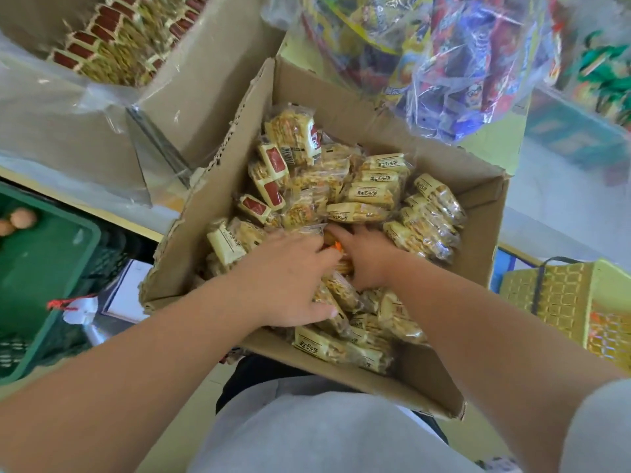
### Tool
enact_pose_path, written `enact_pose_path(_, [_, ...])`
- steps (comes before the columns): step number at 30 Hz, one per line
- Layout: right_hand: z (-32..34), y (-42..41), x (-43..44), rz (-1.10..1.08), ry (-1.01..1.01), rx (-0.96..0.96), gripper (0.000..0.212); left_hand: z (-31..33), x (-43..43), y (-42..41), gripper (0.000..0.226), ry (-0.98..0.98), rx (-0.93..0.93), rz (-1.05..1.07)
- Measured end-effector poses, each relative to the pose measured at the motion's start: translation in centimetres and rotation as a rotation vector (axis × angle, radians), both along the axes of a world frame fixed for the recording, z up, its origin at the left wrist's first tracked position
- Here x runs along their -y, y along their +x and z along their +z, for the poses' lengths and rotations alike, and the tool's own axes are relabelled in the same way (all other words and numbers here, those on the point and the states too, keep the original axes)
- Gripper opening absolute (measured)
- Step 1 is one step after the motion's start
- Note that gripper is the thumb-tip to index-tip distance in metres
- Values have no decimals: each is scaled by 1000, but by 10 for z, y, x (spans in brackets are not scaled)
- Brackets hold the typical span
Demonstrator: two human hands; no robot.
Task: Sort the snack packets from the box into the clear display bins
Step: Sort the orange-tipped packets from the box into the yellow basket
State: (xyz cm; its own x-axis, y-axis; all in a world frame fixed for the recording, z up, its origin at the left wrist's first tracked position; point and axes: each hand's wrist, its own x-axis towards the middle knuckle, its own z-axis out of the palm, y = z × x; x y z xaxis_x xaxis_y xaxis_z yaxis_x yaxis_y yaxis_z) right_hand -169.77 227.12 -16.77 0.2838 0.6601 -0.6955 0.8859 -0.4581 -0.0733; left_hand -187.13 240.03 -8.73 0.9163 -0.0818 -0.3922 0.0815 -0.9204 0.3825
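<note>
An open cardboard box (218,186) sits in front of me, holding several yellow snack packets (372,196), some with red labels (273,192). Both my hands are down inside it, side by side. My left hand (290,278) curls its fingers and thumb round a bunch of packets near the middle. My right hand (367,259) lies against the same bunch, its fingertips buried among the packets and hidden. A clear display bin (51,107) at the upper left holds rows of the same packets (102,39).
Clear bags of colourful snacks (454,63) hang over the box's far right corner. A green crate (44,268) with eggs (20,218) stands at the left, and a yellow woven basket (563,302) at the right. My grey shirt fills the bottom.
</note>
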Motion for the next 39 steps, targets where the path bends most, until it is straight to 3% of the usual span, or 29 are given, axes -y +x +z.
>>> enact_pose_path(3, [5, 6, 0, -3, 49, -73, 128, -13, 20, 27, 91, -76, -203, -33])
enact_pose_path(6, [8, 11, 1, -58, 130, -133, 118, -26, 25, 29, 99, -117, -368, -58])
enact_pose_path(14, [7, 7, -3, -205, 117, -199, 98, -37, 19, 18, 89, -27, -406, -198])
enact_pose_path(19, [8, 0, -3, -143, -41, -196, 132, -37, 13, 25, 75, -67, -459, -184])
enact_pose_path(22, [0, -9, -4, -54, -68, -82, 131, -36, 11, 27, 63, -69, -449, -190])
enact_pose_path(27, [-4, -10, -2, -80, 51, -59, 98, -40, 10, 31, 33, -207, -313, 122])
enact_pose_path(30, [8, -4, 2, -203, 141, -179, 91, -45, 6, 42, 24, -136, -240, 263])
enact_pose_path(34, [31, 5, 12, -308, 203, -327, 93, -52, -2, 54, 28, -28, -239, 302])
enact_pose_path(39, [68, 6, 36, -375, 318, -375, 89, -57, 5, 68, 32, 57, -340, 220])
